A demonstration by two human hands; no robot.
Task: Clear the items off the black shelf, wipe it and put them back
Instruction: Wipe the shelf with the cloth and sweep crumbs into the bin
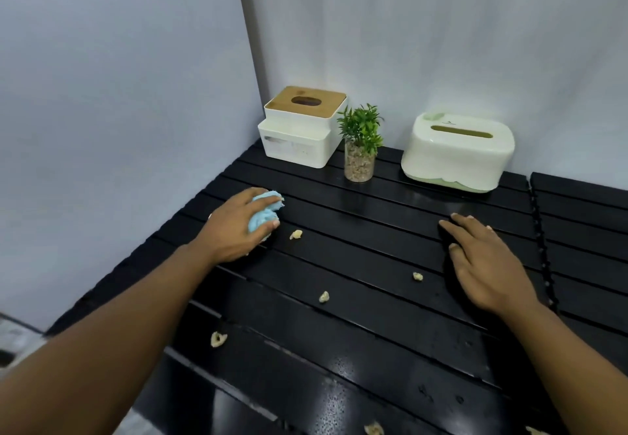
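**A:** Any writing you can read?

**B:** Only a small dark mark on top of the green-and-white tissue box (457,152), just behind its slot. It is too small to make out.

**A:** How many things stand on the black shelf (356,332)?

**B:** Three, all upright at the back against the wall (441,43). A white tissue box (302,128) with a wooden lid sits in the corner. A potted plant (361,143) in a clear jar of pebbles is just beside it. The green-and-white box is apart on the right. So that's two tissue boxes and one plant.

**A:** And the loose bits?

**B:** Pale crumbs (296,234) are scattered over the slats. I count five plainly, and a sixth is cut off by the bottom edge on the right. One lies just beside the left hand and another is near the right hand.

**A:** How are the hands placed?

**B:** The left hand (234,227) reaches out over the left part of the shelf, knuckles up. Its fingers and thumb are curled round a bunched blue cloth (263,217) held down on the slats. The right hand (486,264) lies palm down on the shelf, grasping nothing. Its fingers are straight, slightly spread and pointing toward the back left.

**A:** And the shelf itself?

**B:** It is glossy and slatted, with fine droplets toward the front. A second panel (584,217), also black, joins it on the right.
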